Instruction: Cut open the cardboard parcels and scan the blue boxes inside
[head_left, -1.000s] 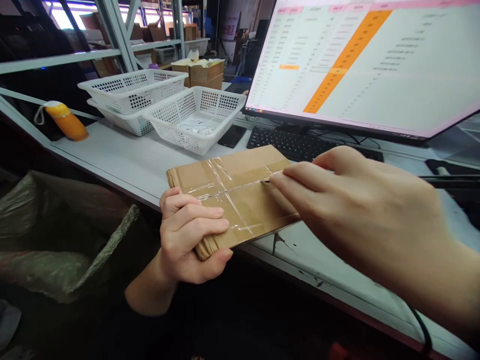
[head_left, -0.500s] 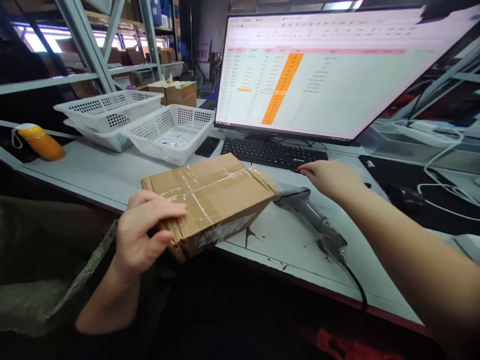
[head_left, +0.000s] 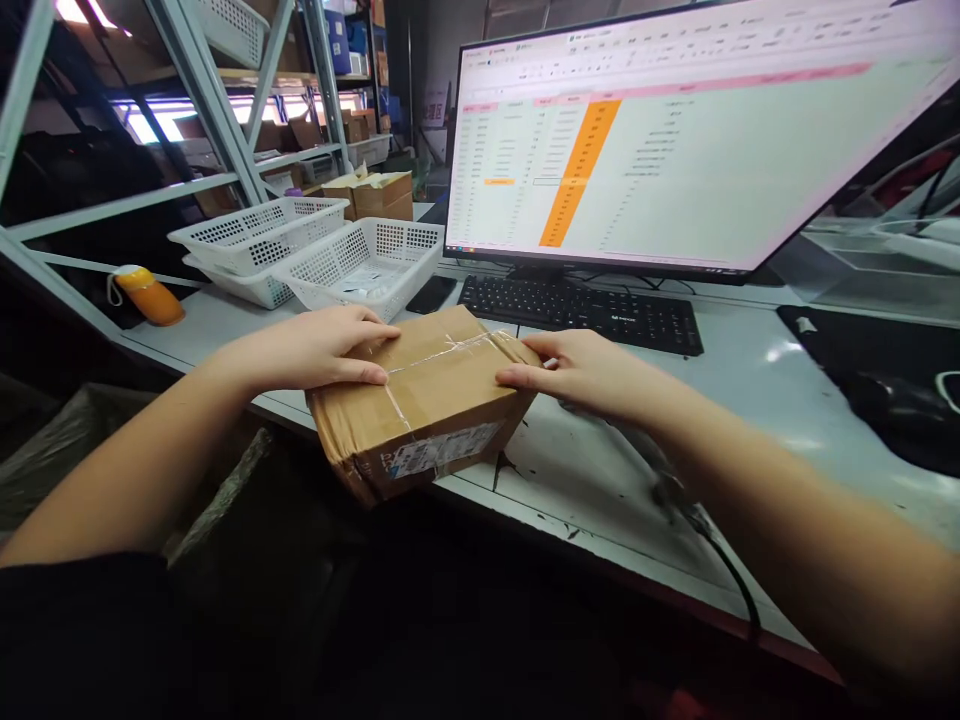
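Note:
A taped cardboard box [head_left: 442, 375] is tilted at the front edge of the desk. Clear tape crosses its top, and a white printed label shows on the side facing me. My left hand [head_left: 322, 350] grips its far left part, thumb and index finger on top, the other fingers mostly hidden. At the right end my right hand [head_left: 570, 365] is closed on the edge, its thumb on top and fingers behind. Under my right forearm lies a grey handheld scanner [head_left: 664, 480], largely covered, with a black cable.
Behind the box are a black keyboard [head_left: 577, 312], a phone [head_left: 432, 294] and a large monitor [head_left: 675, 170] showing a spreadsheet. White perforated baskets [head_left: 375, 250] and an orange bottle [head_left: 154, 297] stand left. A black mouse [head_left: 896, 395] rests on a mat [head_left: 814, 345] at right.
My right hand has come from beside the keyboard onto the box's right end. My left hand has shifted from the near left corner to the box's far left part. The label shows more clearly.

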